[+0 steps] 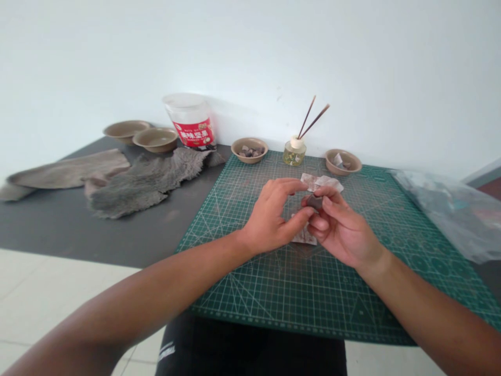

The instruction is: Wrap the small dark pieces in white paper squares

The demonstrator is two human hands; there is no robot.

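A small dark grey piece (314, 202) is pinched between the thumb and fingers of my right hand (344, 230), above the green cutting mat (242, 209). My left hand (274, 214) reaches in from the left with thumb and forefinger apart; its thumb tip is at the edge of the piece. Beneath and behind the hands lie stained white papers (329, 183), partly covered by the fingers. Behind them, a brown bowl (249, 156) holds several dark pieces, and another bowl (343, 168) at the right holds a few pieces and something white.
A glass bottle with two sticks (294, 155) stands between the bowls. Leftward are a tub with a red label (191, 125), two brown bowls (155, 143), a ragged grey cloth (144, 183) and a beige cloth (70, 169). Clear plastic (450, 209) lies at the right.
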